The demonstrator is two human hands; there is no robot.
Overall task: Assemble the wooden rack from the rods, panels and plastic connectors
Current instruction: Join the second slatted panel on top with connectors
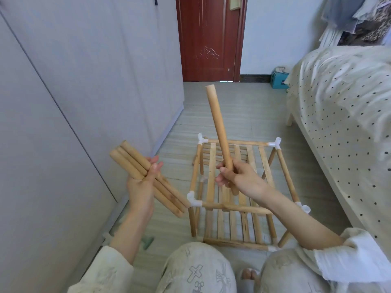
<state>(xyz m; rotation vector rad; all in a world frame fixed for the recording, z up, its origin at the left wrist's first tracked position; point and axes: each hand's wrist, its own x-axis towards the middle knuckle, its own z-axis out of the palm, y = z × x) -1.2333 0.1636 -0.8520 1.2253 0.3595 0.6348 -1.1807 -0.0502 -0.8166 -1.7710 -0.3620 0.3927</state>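
The right hand [234, 176] wraps its grip around one rod [219, 132], upright above the half-built rack [234, 199] on the floor. At left, the left hand [143, 187] clasps a rod bundle [148, 178].

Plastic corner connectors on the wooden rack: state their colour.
White plastic corner connectors, clearest in the head view.

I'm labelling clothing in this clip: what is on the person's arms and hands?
Both hands, left hand and right hand, are bare: no gloves, rings or watch visible. Loose cream sleeves of a crinkled light fabric are pushed up near the elbows, leaving the forearms uncovered.
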